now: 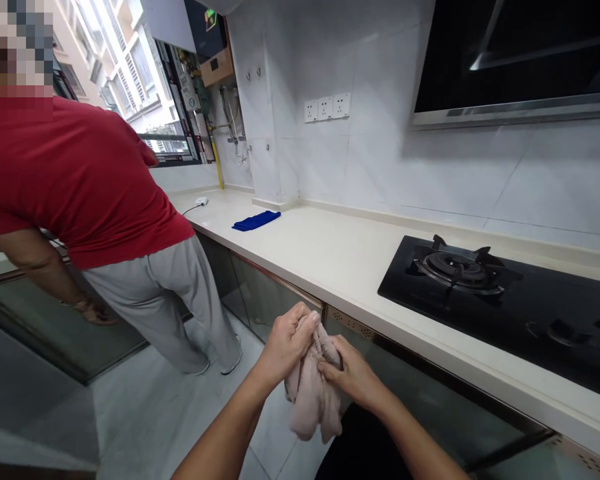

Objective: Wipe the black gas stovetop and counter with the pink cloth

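Note:
A bunched, pale pinkish-grey cloth [307, 407] hangs between my two hands, in front of the counter's edge. My left hand [291, 337] is closed round its upper left part, thumb on top. On the right side, my right hand [347, 370] grips the cloth with the thumb laid across the front; some of its fingers are hidden behind the fabric. The cloth's loose folds drop below both hands, over the tiled floor.
The cream countertop [330, 243] carries a folded blue cloth [257, 221], a small white device [201, 201] with a cord, and a black gas hob [505, 313]. To the left stands a person in a red shirt [95, 180]. A range hood [520, 60] overhangs the right.

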Action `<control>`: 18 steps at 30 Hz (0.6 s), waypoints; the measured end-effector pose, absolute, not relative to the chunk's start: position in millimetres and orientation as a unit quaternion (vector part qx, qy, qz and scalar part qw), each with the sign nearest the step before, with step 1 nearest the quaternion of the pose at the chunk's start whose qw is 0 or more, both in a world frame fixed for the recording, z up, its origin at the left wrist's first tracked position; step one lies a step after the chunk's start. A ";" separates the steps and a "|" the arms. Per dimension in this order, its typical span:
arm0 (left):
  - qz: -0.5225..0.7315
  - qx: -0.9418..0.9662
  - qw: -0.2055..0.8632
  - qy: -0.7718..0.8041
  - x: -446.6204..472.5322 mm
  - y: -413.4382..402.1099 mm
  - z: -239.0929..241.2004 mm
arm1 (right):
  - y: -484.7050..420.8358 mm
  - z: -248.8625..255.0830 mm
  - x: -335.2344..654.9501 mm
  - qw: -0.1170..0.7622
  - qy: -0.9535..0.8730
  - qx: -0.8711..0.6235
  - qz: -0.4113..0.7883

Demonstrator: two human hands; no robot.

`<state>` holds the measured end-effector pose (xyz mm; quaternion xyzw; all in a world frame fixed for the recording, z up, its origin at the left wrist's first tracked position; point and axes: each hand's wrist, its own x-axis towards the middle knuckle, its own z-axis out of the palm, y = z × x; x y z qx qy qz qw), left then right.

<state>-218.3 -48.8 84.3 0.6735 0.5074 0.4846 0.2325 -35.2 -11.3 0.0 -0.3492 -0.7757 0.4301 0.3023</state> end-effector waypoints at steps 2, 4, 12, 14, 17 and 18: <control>0.477 0.678 0.259 0.496 -227.7 -55.2 88.9 | -4.9 -2.6 -28.7 0.286 -0.780 -0.345 0.437; 0.463 0.683 0.292 0.484 -238.4 -60.3 91.6 | 1.4 0.0 -18.1 0.259 -0.787 -0.322 0.459; 0.453 0.660 0.372 0.469 -259.7 -76.4 104.6 | 9.1 14.4 -10.7 0.267 -0.781 -0.300 0.478; 0.456 0.648 0.416 0.445 -254.3 -79.2 111.1 | 9.1 12.2 -19.9 0.285 -0.773 -0.301 0.480; 0.499 0.607 0.426 0.448 -241.6 -73.0 113.8 | 10.1 8.4 -29.6 0.322 -0.754 -0.313 0.480; 0.515 0.590 0.426 0.453 -237.3 -68.8 112.2 | 10.1 8.0 -31.1 0.331 -0.746 -0.316 0.484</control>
